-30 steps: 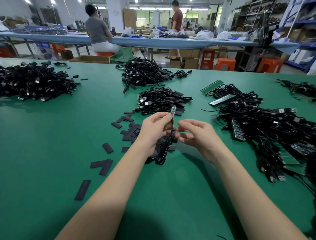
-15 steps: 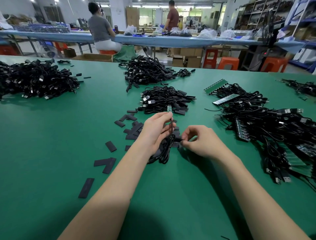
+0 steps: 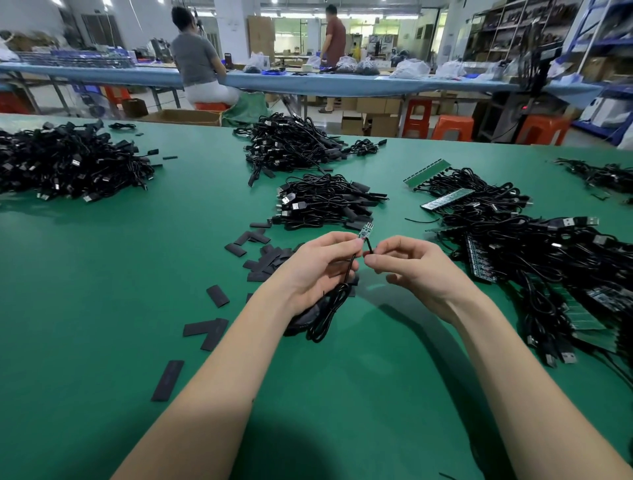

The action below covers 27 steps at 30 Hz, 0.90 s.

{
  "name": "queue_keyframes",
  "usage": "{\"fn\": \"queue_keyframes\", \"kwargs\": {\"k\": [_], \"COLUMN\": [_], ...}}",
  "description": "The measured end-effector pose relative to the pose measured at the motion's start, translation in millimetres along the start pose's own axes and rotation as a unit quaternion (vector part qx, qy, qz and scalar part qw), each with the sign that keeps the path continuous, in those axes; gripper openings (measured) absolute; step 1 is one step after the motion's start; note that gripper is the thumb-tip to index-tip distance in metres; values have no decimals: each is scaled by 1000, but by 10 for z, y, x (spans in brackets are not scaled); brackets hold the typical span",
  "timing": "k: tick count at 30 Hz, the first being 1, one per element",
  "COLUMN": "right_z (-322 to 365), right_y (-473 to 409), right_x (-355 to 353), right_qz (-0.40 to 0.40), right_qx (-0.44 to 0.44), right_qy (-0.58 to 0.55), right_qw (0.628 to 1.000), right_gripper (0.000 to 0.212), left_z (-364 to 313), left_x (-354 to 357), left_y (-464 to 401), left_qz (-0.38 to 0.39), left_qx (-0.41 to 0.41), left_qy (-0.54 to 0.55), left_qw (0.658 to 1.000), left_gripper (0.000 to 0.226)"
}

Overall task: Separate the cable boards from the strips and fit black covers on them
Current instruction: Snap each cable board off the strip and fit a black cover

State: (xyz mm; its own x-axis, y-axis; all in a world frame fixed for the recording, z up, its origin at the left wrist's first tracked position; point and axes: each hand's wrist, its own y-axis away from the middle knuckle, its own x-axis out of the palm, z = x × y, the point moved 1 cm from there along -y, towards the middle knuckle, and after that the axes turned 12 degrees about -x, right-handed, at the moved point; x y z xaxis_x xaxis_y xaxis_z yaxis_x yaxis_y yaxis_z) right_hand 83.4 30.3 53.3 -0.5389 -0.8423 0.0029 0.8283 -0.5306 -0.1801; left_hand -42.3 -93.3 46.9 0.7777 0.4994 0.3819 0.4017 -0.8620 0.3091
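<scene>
We see a brightly, evenly lit hall under white ceiling lights (image 3: 274, 1). On the flat green table mat (image 3: 102, 274) the bare forearms cast soft, dark shadows toward us. Wide-angle distortion bends the far table edge and the blue metal shelving (image 3: 603, 51). The far background looks slightly soft, perhaps from motion blur.

The cable board (image 3: 365, 231) is too small for its parts to be made out. The black cover (image 3: 368, 247) is mostly hidden by the right hand (image 3: 409, 265), and the cable coil (image 3: 325, 308) is partly covered by the left hand (image 3: 320, 267). The right-hand cable pile (image 3: 555, 260) is cut off by the picture's edge.
</scene>
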Motion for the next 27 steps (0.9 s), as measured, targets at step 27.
{"fn": "queue_keyframes", "kwargs": {"k": [27], "right_z": [107], "right_y": [20], "right_x": [-53], "right_qz": [-19], "right_qx": [-84], "right_qy": [-184], "right_qw": [979], "right_gripper": [16], "left_z": [-53], "left_x": [-5], "left_y": [105], "left_qz": [96], "left_qx": [-66], "left_qy": [32], "left_qw": [993], "left_gripper": [3]}}
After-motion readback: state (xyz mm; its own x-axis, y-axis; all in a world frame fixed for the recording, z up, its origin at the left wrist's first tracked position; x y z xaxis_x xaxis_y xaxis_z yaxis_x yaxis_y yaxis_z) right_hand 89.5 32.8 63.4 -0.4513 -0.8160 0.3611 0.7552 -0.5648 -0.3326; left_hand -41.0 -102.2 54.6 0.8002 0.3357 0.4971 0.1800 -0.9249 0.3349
